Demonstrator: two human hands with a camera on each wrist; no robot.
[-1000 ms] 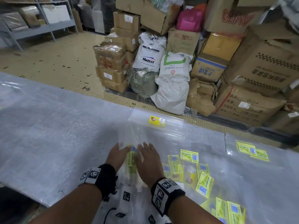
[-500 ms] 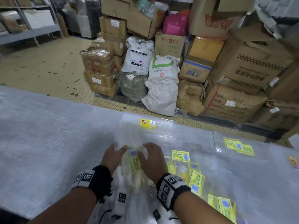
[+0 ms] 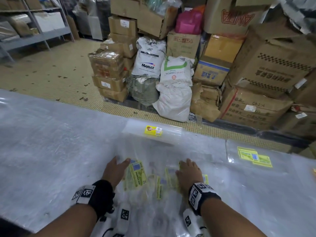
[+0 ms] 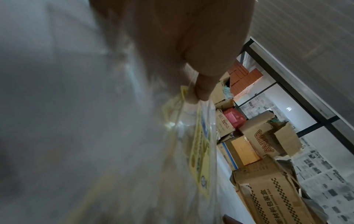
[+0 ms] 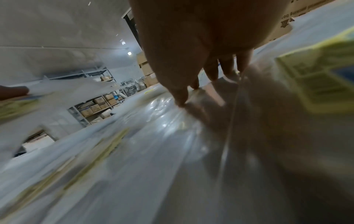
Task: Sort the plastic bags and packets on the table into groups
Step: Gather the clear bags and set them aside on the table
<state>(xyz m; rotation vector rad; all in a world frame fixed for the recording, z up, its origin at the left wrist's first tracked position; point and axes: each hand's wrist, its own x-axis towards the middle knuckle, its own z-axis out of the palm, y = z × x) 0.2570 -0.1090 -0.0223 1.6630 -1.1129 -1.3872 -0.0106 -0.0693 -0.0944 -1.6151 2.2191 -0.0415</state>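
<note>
Near the table's front edge, my left hand point(image 3: 121, 163) grips one side of a stack of clear bags with yellow-green labels point(image 3: 137, 175). The left wrist view shows its thumb point(image 4: 203, 89) pinching that stack point(image 4: 199, 151). My right hand point(image 3: 187, 165) is a hand's width to the right, its straight fingers point(image 5: 182, 97) pressing on other clear labelled bags point(image 3: 168, 177). A pile of clear bags with a yellow label point(image 3: 153, 131) lies at the far edge. A second group with yellow-green labels point(image 3: 254, 156) lies far right.
The table point(image 3: 51, 142) is covered in a plastic sheet, and its left half is bare. Beyond its far edge are a tiled floor, stacked cardboard boxes point(image 3: 273, 69) and white sacks point(image 3: 174, 100). Metal shelving point(image 3: 34, 38) stands at the back left.
My hands were close together on one stack. The right hand has moved off to the right onto other bags, while the left keeps hold of the stack.
</note>
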